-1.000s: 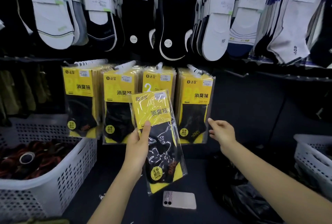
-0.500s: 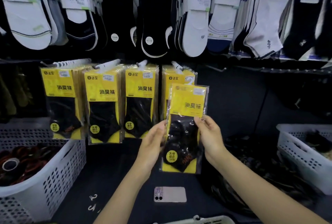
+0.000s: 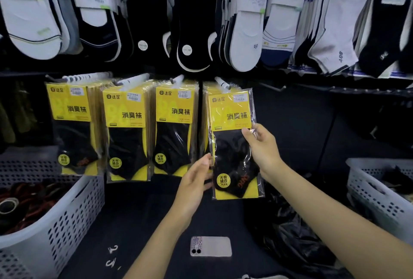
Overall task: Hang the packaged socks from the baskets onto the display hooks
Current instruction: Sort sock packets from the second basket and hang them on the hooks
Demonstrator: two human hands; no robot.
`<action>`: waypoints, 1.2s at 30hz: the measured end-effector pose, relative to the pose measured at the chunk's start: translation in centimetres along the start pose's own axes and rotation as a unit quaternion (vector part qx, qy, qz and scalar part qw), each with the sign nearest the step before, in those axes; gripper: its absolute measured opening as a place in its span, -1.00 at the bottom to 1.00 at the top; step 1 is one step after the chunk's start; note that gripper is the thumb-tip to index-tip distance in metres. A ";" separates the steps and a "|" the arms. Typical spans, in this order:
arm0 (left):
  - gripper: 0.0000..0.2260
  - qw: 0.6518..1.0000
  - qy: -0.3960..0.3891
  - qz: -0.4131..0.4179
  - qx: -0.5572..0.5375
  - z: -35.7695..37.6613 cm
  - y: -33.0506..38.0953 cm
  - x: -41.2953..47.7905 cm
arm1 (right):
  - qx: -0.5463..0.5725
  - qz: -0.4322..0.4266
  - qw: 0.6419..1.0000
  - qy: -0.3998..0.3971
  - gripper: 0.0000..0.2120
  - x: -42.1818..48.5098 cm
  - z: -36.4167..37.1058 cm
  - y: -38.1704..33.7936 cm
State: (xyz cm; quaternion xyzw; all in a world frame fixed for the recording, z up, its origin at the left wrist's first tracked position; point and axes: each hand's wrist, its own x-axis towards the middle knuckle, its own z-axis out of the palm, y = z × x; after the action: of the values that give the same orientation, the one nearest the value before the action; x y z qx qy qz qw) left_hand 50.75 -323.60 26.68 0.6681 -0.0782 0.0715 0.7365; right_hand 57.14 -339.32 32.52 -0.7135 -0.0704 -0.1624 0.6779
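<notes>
Dark display wall carries loose socks (image 3: 245, 32) across the top of the frame. At centre right the sock packet (image 3: 232, 144) has its top at the rightmost hook (image 3: 221, 82); whether it is threaded on cannot be told. The right hand (image 3: 261, 146) pinches its right edge, and the left hand (image 3: 194, 180) holds its lower left edge. The left basket (image 3: 73, 211) holds red-and-black bundles. The right basket (image 3: 375, 202) is cut off by the frame, its dark contents unclear.
</notes>
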 end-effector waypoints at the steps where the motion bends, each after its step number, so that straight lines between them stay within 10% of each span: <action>1: -0.76 1.000 0.002 -0.001 -0.001 0.0 -0.1 0.1 | -0.002 0.003 1.000 0.001 -0.86 0.1 0.0 0.2; 13: -0.66 0.993 0.018 -0.071 0.088 -1.6 -3.9 -1.0 | 0.018 0.167 0.984 0.053 -0.84 -2.0 -1.6 6.8; 23: -0.66 0.924 -0.053 -0.272 0.264 -3.1 -16.4 -10.8 | -0.081 0.334 0.939 -0.026 -0.91 -21.2 -7.8 23.6; 36: -0.53 0.825 0.008 -0.507 0.251 -5.9 -29.1 -23.3 | -0.207 0.461 0.851 -0.145 -0.38 -29.2 -9.0 36.0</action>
State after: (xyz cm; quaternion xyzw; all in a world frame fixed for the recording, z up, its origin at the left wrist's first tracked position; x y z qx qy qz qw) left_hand 34.23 -320.60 -7.07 0.7751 0.2976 -0.2892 0.4765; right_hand 40.12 -347.32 -10.76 -0.8035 0.2045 0.2628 0.4934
